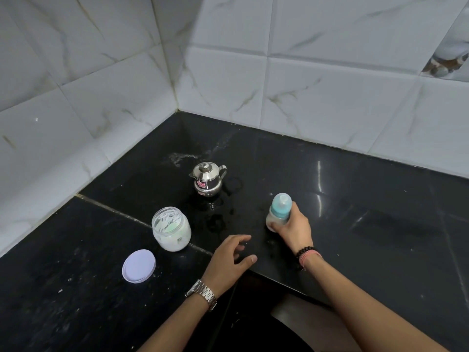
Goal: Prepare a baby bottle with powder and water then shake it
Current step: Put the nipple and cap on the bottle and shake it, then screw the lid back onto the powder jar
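My right hand (294, 228) grips the capped baby bottle (279, 209) upright on the counter (368, 212) — my left hand (229, 257), at its 8 o'clock, hovers loosely spread, holding nothing.

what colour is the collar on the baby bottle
Teal, below a pale blue teat on the baby bottle; the head view shows it.

Jar (171, 228) between lid (138, 266) and kettle (208, 179); bottle (278, 210) right.

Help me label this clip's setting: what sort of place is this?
Probably a home kitchen corner: a black stone counter meets marble-look wall tiles, with a small steel pot and an open powder jar on it.
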